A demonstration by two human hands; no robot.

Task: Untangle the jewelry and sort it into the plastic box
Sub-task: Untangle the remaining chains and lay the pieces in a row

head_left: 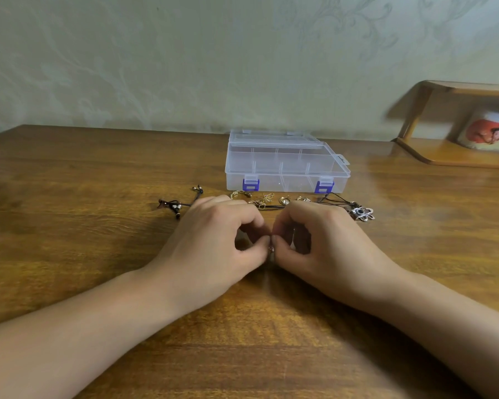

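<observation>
A clear plastic box (285, 165) with blue latches sits shut on the wooden table, its inner dividers showing through the lid. Just in front of it lies a row of jewelry: a black cord with beads (176, 205) at the left, small gold pieces (267, 198) in the middle, a silver flower pendant (363, 213) on black cord at the right. My left hand (216, 237) and my right hand (320, 240) meet at the fingertips and together pinch a small jewelry piece (271, 249), mostly hidden by the fingers.
The table (98, 226) stretches wide to the left and toward me. A wooden shelf stand (450, 156) holding a white and orange mug (490, 131) sits at the back right against the wall.
</observation>
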